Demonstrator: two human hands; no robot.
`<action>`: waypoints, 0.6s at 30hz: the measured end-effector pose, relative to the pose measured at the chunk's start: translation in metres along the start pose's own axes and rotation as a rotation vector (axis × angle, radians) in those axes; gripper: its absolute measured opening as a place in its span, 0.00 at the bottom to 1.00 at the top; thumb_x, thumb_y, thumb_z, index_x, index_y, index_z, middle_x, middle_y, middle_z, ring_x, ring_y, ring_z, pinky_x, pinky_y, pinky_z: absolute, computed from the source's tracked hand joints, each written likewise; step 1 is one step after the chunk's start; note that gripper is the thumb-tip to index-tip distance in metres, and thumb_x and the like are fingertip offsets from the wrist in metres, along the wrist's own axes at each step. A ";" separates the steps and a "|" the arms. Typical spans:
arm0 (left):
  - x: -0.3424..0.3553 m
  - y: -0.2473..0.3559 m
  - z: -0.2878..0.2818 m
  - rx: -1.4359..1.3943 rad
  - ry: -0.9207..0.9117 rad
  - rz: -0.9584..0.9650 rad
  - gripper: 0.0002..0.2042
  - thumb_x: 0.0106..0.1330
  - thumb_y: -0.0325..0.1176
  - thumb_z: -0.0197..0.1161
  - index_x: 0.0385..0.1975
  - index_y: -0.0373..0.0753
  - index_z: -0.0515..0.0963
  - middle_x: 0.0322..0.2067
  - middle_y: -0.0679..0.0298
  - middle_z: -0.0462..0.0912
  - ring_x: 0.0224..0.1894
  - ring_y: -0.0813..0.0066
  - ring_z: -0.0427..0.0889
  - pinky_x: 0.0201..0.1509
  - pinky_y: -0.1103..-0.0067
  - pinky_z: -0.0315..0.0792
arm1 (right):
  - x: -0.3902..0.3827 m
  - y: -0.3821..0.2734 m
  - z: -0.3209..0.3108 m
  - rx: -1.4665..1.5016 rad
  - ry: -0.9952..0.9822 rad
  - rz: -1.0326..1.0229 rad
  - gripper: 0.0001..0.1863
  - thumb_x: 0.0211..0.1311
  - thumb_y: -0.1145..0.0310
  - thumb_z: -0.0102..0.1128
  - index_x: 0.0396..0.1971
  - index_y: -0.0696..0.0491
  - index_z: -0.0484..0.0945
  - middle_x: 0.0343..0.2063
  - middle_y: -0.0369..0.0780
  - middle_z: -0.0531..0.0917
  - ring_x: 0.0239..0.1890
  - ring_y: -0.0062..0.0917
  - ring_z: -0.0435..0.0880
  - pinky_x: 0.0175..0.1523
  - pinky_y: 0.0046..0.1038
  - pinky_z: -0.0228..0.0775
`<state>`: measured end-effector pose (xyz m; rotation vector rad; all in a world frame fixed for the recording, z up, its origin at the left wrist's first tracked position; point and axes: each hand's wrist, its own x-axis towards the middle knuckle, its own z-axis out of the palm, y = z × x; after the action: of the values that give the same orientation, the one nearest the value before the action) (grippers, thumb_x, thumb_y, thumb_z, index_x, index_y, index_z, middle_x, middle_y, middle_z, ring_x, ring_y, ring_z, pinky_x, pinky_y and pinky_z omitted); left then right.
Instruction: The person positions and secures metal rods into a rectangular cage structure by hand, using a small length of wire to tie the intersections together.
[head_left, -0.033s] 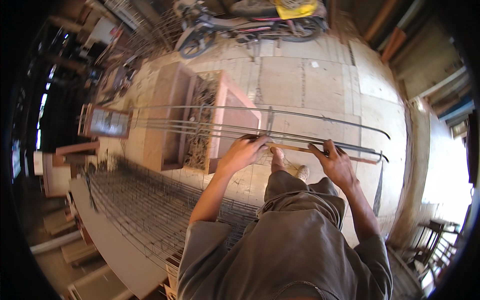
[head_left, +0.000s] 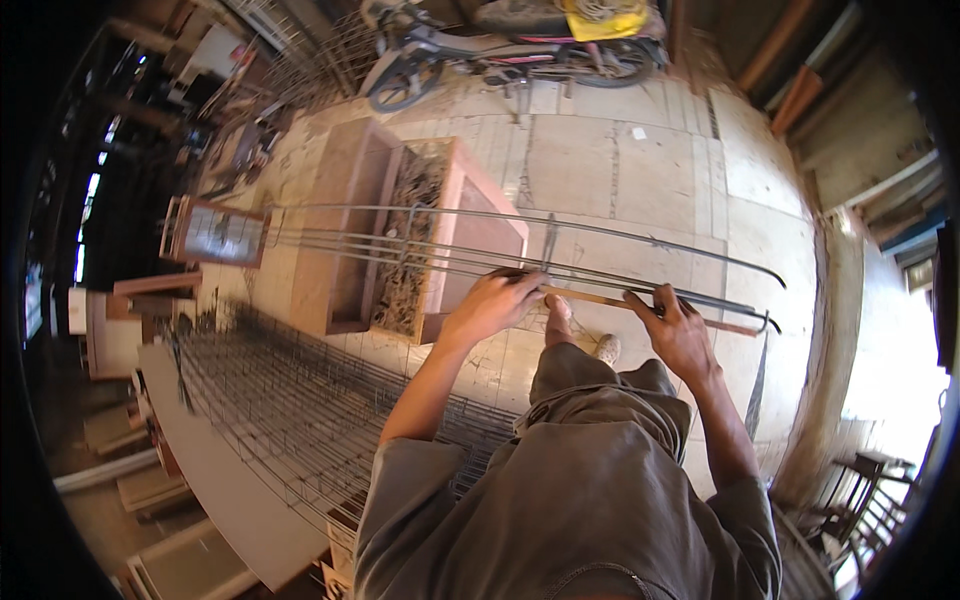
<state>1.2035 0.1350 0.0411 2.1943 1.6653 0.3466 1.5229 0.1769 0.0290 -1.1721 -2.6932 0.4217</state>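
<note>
Several long, thin steel bars (head_left: 600, 232) run crosswise in front of me, with hooked right ends. My left hand (head_left: 495, 305) has its fingers closed on a narrow wooden strip (head_left: 590, 298) lying along the lower bars, left of centre. My right hand (head_left: 680, 335) grips the same strip farther right, with fingers curled by the dark bars. I cannot tell whether either hand holds the bars too. An open pinkish box (head_left: 478, 200) with dark rough material (head_left: 420, 180) in it sits under the bars. My sandalled feet (head_left: 606, 349) show below the strip.
A motorbike (head_left: 410, 62) with a yellow cover stands beyond the tiled floor (head_left: 660, 170). A stack of wire mesh cages (head_left: 300, 400) lies at lower left beside a grey board (head_left: 205, 450). A small framed piece (head_left: 220, 235) is at left. A wooden chair (head_left: 860, 500) stands at lower right.
The view has shifted slightly, so the upper background sits a little farther right. Both hands keep their hold on the strip, with little visible movement.
</note>
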 end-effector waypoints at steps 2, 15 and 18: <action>0.000 -0.005 0.001 -0.032 0.048 0.043 0.15 0.69 0.39 0.60 0.52 0.43 0.77 0.32 0.51 0.85 0.32 0.51 0.85 0.35 0.64 0.79 | 0.002 0.001 0.004 0.013 0.042 -0.037 0.34 0.48 0.80 0.58 0.60 0.42 0.75 0.41 0.43 0.72 0.35 0.34 0.82 0.38 0.34 0.80; -0.002 -0.021 0.017 -0.025 0.038 0.063 0.15 0.69 0.41 0.59 0.52 0.44 0.78 0.34 0.53 0.86 0.31 0.51 0.85 0.37 0.62 0.79 | 0.006 -0.005 -0.002 0.031 0.063 -0.051 0.29 0.52 0.81 0.57 0.57 0.45 0.79 0.34 0.42 0.72 0.31 0.33 0.82 0.34 0.34 0.80; -0.001 -0.017 0.014 -0.049 0.025 0.059 0.16 0.69 0.40 0.59 0.54 0.43 0.77 0.28 0.49 0.84 0.31 0.48 0.84 0.37 0.61 0.78 | 0.006 -0.004 -0.001 0.024 0.084 -0.059 0.29 0.53 0.81 0.57 0.56 0.45 0.79 0.35 0.42 0.72 0.31 0.33 0.82 0.33 0.34 0.80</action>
<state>1.1936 0.1363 0.0210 2.2148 1.5906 0.4279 1.5160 0.1790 0.0317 -1.0757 -2.6367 0.3858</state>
